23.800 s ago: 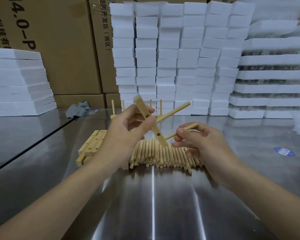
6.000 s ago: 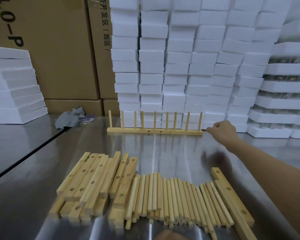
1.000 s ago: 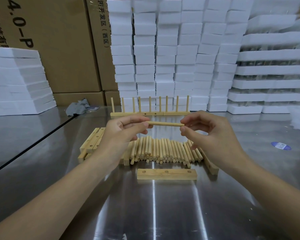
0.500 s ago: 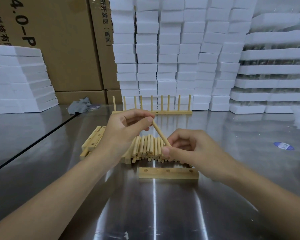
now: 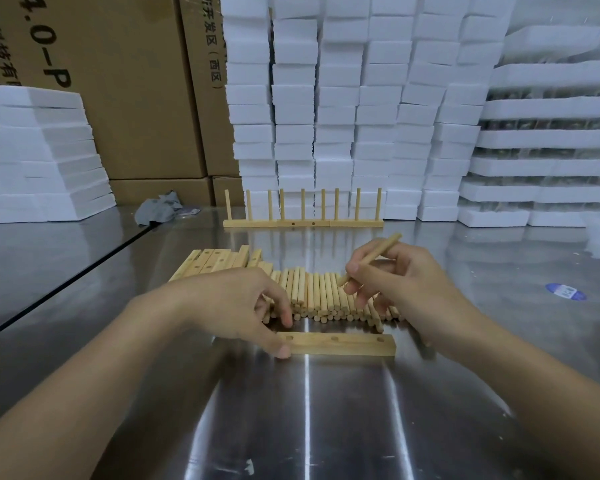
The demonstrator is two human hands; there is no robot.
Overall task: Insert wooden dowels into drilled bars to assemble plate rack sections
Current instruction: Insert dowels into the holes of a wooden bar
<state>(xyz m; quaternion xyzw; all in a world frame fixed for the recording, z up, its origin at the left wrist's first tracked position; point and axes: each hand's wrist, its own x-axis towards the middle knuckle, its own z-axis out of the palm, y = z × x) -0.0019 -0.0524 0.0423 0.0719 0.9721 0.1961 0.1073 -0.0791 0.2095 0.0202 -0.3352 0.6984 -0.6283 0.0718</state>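
Though glossy, steel table (image 5: pixel 326 427) before foam stacks (image 5: pixel 361 98).

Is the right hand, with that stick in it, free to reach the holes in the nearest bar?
Probably yes. The bar lies flat, its three holes facing up and uncovered; the left hand pinches only its left end, and the right hand, holding the dowel, hovers behind it above the loose dowels.

Your drilled bar (image 5: pixel 343 344) lay flat on the desk (image 5: pixel 326 410), three holes facing up, with your left hand (image 5: pixel 236 306) gripping its left end. Your right hand (image 5: pixel 406 282) pinched one tilted dowel (image 5: pixel 371 258) above the row of loose dowels (image 5: pixel 326 296). Spare bars (image 5: pixel 215 263) lay behind-left, and the finished sections (image 5: pixel 303 223) stood farther back.
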